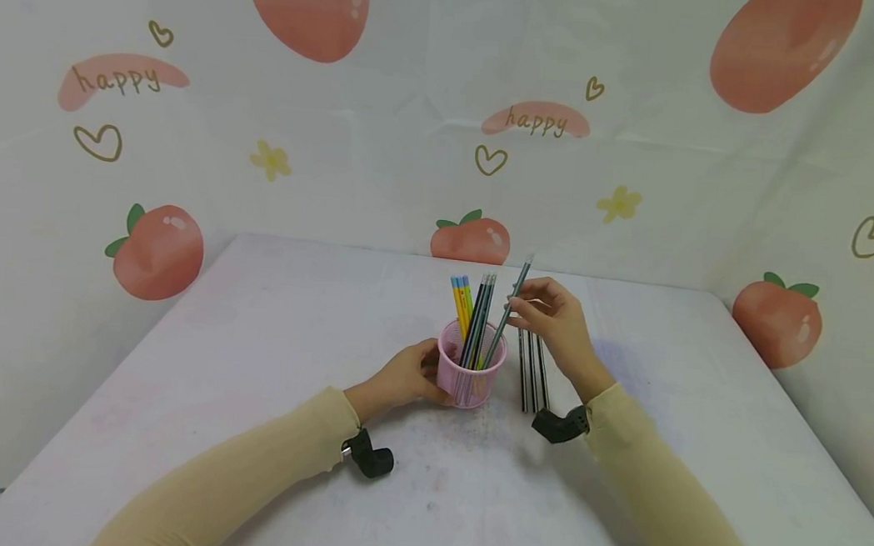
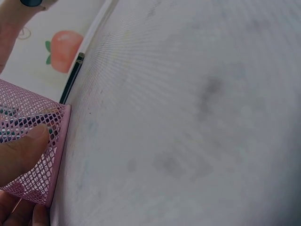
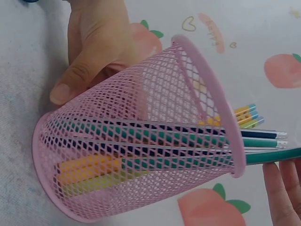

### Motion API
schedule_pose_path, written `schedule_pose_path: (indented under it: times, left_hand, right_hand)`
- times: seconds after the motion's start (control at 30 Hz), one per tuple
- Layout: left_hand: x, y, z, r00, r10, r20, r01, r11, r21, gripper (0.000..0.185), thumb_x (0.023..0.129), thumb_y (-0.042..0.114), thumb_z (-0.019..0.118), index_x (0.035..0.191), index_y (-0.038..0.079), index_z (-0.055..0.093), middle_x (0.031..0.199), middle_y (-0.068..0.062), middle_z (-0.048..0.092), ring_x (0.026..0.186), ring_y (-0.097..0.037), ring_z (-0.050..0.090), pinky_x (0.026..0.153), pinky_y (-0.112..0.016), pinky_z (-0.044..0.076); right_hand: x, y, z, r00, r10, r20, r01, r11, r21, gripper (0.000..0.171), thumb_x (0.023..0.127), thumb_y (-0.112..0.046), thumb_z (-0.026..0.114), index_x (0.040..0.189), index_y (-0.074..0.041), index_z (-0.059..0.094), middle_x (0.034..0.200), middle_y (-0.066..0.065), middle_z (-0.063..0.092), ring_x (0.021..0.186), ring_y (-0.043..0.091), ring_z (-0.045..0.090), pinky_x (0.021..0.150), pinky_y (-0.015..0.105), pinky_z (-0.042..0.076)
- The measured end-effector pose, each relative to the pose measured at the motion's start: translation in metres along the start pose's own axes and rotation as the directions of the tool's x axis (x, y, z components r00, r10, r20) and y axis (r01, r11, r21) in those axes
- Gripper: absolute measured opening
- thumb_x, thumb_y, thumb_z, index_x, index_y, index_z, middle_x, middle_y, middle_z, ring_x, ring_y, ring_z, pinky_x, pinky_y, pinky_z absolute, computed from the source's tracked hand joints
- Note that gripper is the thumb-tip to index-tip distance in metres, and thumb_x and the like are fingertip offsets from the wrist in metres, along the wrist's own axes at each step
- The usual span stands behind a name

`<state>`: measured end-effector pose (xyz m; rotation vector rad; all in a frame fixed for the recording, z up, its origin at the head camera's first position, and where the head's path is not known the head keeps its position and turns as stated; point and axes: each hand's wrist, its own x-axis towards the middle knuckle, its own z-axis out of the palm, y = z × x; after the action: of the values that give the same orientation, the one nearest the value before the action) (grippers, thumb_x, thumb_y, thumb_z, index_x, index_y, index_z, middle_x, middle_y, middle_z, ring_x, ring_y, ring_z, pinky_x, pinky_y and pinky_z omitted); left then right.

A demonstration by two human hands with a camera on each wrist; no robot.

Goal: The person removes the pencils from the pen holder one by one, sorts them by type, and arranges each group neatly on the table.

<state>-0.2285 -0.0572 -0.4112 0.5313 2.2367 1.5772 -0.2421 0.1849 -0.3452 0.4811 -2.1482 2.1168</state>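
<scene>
Left hand grips pink mesh cup — right hand pinches slim pencil

one pink wire-mesh cup, standing on the white bench. inside it, three yellow pencils with blue ends and what looks like three dark green-and-black striped pencils, though these bunch together and the exact count is hard to tell. one more dark green pencil, slanted, its lower end inside the cup rim. three dark pencils lying side by side on the bench just beside the cup. two hands: left hand and right hand. two black wrist-worn cameras.
</scene>
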Motion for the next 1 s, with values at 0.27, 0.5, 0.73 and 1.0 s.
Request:
schedule_pose_path:
  times: [0.27, 0.5, 0.73, 1.0]
  left_hand:
    - [0.0, 0.0, -0.001, 1.0, -0.014, 0.003, 0.014, 1.0, -0.014, 0.08, 0.067, -0.003, 0.082, 0.138, 0.004, 0.046, 0.137, -0.012, 0.054, 0.127, -0.028, 0.051, 0.111, -0.043, 0.039]
    - [0.001, -0.002, -0.001, 1.0, -0.009, 0.003, 0.009, 1.0, -0.018, 0.08, 0.067, -0.004, 0.082, 0.138, 0.004, 0.046, 0.136, -0.012, 0.055, 0.126, -0.028, 0.052, 0.11, -0.043, 0.04]
    - [0.001, -0.002, 0.0, 1.0, -0.02, -0.008, 0.02, 1.0, -0.015, 0.079, 0.066, -0.004, 0.082, 0.136, 0.004, 0.047, 0.136, -0.012, 0.055, 0.127, -0.028, 0.051, 0.111, -0.043, 0.039]
    - [0.001, -0.002, 0.001, 1.0, -0.017, -0.004, 0.017, 1.0, -0.015, 0.08, 0.066, -0.004, 0.082, 0.137, 0.004, 0.046, 0.137, -0.012, 0.054, 0.127, -0.028, 0.052, 0.111, -0.043, 0.039]
  right_hand:
    - [0.003, -0.011, -0.005, 0.998, -0.031, -0.054, 0.036, 0.994, 0.101, 0.015, 0.09, -0.002, 0.065, 0.1, -0.013, 0.06, 0.094, -0.003, 0.062, 0.09, 0.008, 0.066, 0.078, 0.029, 0.059]
    - [0.004, -0.02, -0.012, 0.99, -0.084, -0.112, 0.101, 0.982, 0.161, 0.015, 0.09, 0.0, 0.063, 0.099, -0.011, 0.059, 0.095, -0.002, 0.064, 0.087, 0.01, 0.065, 0.078, 0.03, 0.059]
    - [0.003, -0.027, -0.02, 0.973, -0.136, -0.185, 0.179, 0.954, 0.242, 0.018, 0.09, 0.005, 0.061, 0.1, -0.011, 0.06, 0.094, 0.0, 0.063, 0.083, 0.011, 0.065, 0.076, 0.03, 0.06]
    - [0.003, -0.032, -0.031, 0.963, -0.133, -0.236, 0.2, 0.937, 0.286, 0.021, 0.09, 0.005, 0.061, 0.104, -0.01, 0.06, 0.093, 0.001, 0.062, 0.082, 0.012, 0.063, 0.073, 0.028, 0.06]
